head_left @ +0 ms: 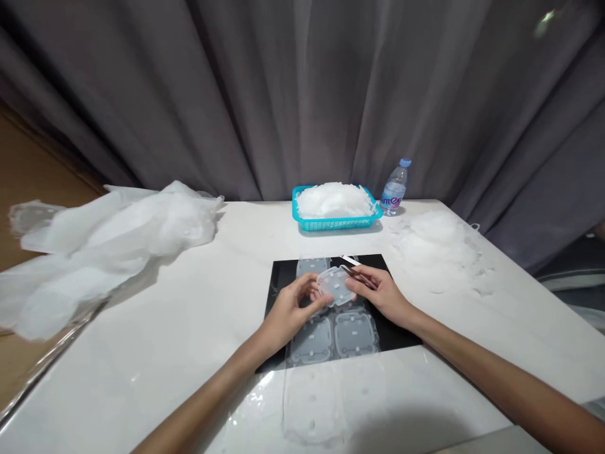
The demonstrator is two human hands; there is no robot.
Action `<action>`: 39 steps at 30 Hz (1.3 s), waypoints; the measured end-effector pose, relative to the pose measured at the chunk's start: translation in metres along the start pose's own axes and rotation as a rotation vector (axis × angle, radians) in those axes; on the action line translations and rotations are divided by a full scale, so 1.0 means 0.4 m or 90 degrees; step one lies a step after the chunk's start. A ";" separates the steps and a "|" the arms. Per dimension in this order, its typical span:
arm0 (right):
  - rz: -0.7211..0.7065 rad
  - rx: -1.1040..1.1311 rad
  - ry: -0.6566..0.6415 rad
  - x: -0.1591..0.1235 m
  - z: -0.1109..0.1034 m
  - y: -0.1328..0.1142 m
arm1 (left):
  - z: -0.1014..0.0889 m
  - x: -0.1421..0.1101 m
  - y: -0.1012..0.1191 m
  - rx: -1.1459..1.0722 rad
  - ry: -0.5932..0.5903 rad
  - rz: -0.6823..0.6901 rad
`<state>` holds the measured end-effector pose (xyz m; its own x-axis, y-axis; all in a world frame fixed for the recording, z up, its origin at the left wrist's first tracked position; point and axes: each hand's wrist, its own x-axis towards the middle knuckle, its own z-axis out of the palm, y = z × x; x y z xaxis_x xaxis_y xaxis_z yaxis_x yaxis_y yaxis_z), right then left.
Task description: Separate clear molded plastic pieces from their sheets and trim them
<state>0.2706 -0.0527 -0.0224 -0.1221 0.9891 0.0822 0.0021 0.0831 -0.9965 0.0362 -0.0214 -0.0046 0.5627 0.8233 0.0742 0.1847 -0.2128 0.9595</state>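
Observation:
A small translucent plastic piece (333, 284) with raised dots is held just above a black mat (397, 331). My left hand (290, 310) pinches its left edge with thumb and fingers. My right hand (378, 291) holds its right edge and also grips thin tweezers (355, 270), whose tip points up and left. Beneath the hands, a clear sheet of several similar rounded pieces (333, 334) lies across the mat and runs toward me over the white table (189, 315).
A turquoise basket (336, 221) heaped with white plastic pieces stands at the back, a water bottle (394, 189) to its right. A loose pile of clear pieces (437, 243) lies at the right. Crumpled clear plastic bags (104, 246) cover the left. Grey curtains hang behind.

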 end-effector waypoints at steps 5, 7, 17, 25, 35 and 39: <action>-0.020 -0.004 0.057 0.009 0.008 0.005 | 0.008 -0.003 0.006 -0.073 0.022 -0.032; -0.023 0.004 0.078 0.013 0.011 0.001 | 0.014 -0.003 0.004 -0.100 0.014 -0.048; -0.011 0.013 0.079 0.010 0.004 0.016 | -0.030 -0.026 0.003 0.212 -0.031 0.036; -0.131 -0.068 0.222 0.184 -0.089 -0.009 | -0.065 -0.028 -0.011 0.472 -0.100 0.119; -0.123 -0.246 0.350 0.525 -0.296 -0.063 | -0.068 -0.032 -0.040 0.595 -0.094 0.119; -0.080 -0.351 0.345 0.525 -0.311 -0.035 | -0.070 -0.030 -0.034 0.615 -0.091 0.143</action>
<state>0.3685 0.1691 0.0104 0.3470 0.8778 0.3301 0.5307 0.1064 -0.8409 0.0046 -0.0136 -0.0110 0.7443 0.6546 0.1325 0.6021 -0.7435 0.2910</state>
